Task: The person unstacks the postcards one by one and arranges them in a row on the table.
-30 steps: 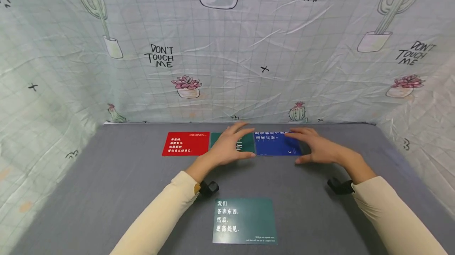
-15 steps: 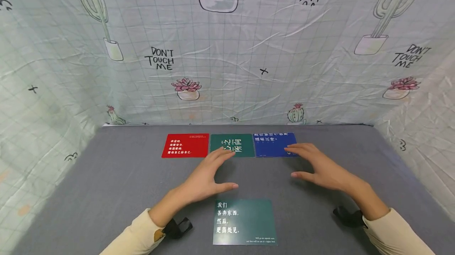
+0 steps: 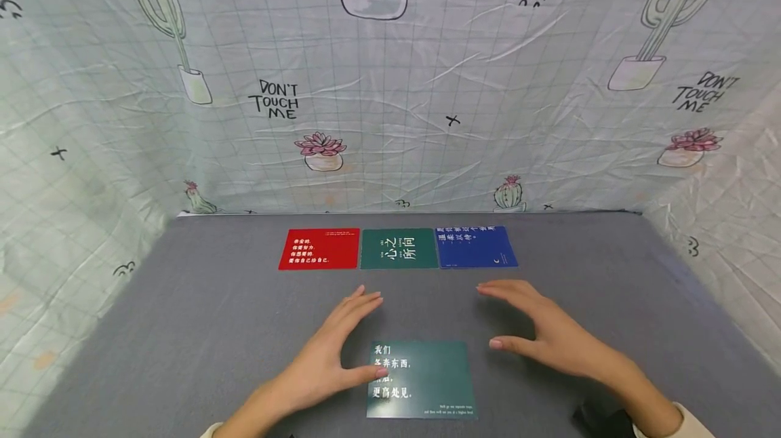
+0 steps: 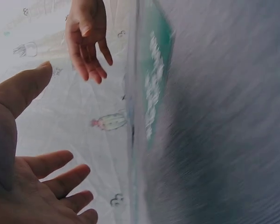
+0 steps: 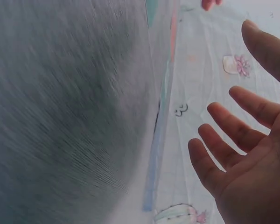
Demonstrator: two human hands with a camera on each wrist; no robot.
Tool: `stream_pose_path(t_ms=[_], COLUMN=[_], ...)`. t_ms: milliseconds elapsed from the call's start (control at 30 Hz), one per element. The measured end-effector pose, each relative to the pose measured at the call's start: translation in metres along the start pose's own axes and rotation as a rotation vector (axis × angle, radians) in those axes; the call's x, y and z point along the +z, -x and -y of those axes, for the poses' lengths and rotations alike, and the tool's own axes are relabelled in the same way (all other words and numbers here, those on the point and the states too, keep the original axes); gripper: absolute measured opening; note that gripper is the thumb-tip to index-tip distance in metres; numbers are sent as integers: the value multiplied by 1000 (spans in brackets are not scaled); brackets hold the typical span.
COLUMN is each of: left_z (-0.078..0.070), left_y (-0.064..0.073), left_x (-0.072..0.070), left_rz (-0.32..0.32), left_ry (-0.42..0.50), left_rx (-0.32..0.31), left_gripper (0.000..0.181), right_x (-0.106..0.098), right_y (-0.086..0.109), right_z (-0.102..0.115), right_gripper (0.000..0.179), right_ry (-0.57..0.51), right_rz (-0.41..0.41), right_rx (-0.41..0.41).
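Observation:
My left hand (image 3: pixel 323 356) hovers at the left side of a green card (image 3: pixel 427 380) with white lettering, its thumb over the card's left part in the head view. To the right of that card hangs my right hand (image 3: pixel 549 329), fingers spread and holding nothing. Farther back lie a red card (image 3: pixel 320 248), a second green card (image 3: pixel 399 248) and a blue card (image 3: pixel 476 247), side by side in a row. In the left wrist view the left hand (image 4: pixel 42 172) has relaxed, spread fingers. The right wrist view shows the right hand (image 5: pixel 242 144) likewise bare.
The grey table (image 3: pixel 213 329) carries the cards flat on its surface. A wrinkled cloth (image 3: pixel 390 119) printed with cacti and lettering hangs behind it and along both sides. A black wrist strap (image 3: pixel 601 417) sits by the right sleeve.
Both hands have drawn back from the far row toward me, uncovering the green and blue cards. The left hand is now beside the near green card. The cards have stayed in place.

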State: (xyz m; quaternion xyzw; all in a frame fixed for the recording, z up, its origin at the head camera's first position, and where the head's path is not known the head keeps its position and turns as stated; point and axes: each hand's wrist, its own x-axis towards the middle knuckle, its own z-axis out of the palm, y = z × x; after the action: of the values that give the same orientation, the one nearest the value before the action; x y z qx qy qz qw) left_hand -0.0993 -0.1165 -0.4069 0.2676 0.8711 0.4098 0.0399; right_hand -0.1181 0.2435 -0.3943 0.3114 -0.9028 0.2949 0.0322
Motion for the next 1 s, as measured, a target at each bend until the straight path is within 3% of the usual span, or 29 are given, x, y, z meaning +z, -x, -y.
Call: stream_pose_path(t_ms=[233,667,800,1000], left_z=[4,10,12,12], left_y=[10,23,24,23], left_x=[11,21,27,34], left_rz=[92,153,168,135], left_ry=[29,86,70,43], left_rx=[-58,-85,-79,-55], left_gripper=[86,91,92,90], right_x=[14,42,48,54], right_y=[14,23,24,27], right_z=[8,28,32,35], right_gripper=[68,71,73,77], right_ry=[-44,-161,-152,-116], right_rz=[-26,20,53,77], right_rx=[6,-74,-31,30])
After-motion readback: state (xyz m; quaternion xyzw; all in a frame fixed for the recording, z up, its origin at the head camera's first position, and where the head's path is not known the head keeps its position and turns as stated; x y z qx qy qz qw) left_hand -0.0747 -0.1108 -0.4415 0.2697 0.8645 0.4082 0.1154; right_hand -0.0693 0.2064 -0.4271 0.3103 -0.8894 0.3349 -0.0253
